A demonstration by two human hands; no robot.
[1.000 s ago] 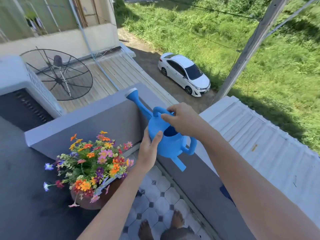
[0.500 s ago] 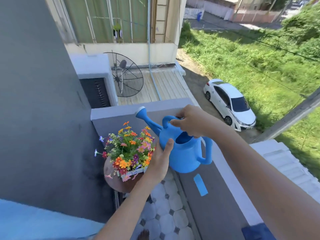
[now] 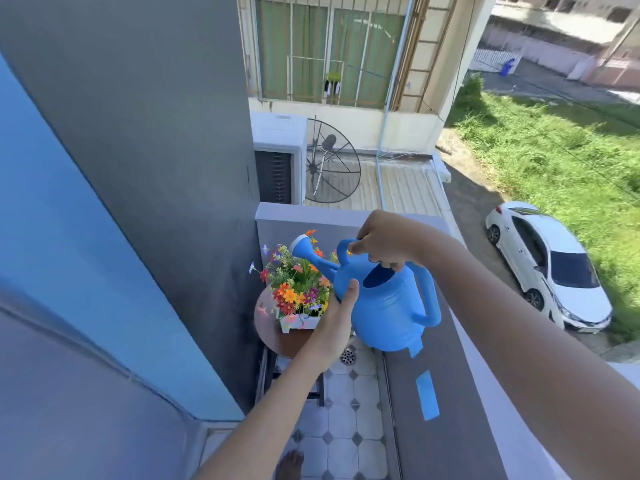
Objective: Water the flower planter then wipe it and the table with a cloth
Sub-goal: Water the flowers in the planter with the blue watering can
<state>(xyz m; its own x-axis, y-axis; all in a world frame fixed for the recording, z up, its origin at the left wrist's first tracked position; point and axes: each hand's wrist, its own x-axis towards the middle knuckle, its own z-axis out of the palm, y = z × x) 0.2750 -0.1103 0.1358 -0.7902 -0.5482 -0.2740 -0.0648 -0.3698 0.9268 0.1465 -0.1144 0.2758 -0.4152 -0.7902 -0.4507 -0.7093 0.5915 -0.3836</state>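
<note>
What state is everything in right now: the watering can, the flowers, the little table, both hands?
Blue plastic watering can: lifted, spout over the flowers, no water visible pouring.
Right hand: fingers closed around the can's top handle.
Left hand: open palm pressed against the can's side.
Colourful flowers in a white planter: upright on the table.
Round brown wooden table: standing, planter on it.
Blue strip: lying flat on the grey ledge.

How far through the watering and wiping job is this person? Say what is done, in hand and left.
Done: the watering can is lifted, right hand on its top handle, left hand against its body. In hand: its spout is over the flowers; no water is visible. Left: wiping the planter and table; no cloth is in view.
</note>
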